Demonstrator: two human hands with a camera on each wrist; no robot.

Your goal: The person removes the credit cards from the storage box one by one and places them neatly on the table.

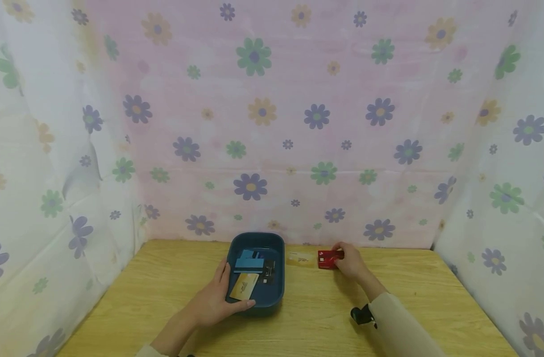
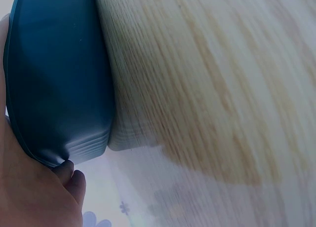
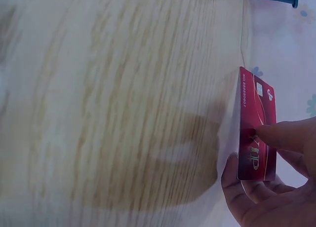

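My right hand point(image 1: 351, 262) pinches a red card point(image 3: 256, 118) between thumb and fingers, with a chip and "VIP" printed on its face. Near the back of the table, my left hand point(image 1: 213, 300) grips the left side of a dark blue plastic basin point(image 1: 272, 297), thumb along its front rim. Inside the basin lie a gold card point(image 1: 244, 286), blue cards point(image 1: 249, 263) and a black card point(image 1: 269, 271). Between the basin and the red card, another gold card point(image 1: 301, 258) lies on the table. The left wrist view shows the basin's outer wall point(image 2: 59, 79) and fingertips at its edge.
The wood-grain table point(image 1: 321, 317) ends at a flowered curtain point(image 1: 289, 148) behind the basin. Similar flowered sheets point(image 1: 517, 163) hang on both sides. A black strap device point(image 1: 363, 315) sits at my right wrist.
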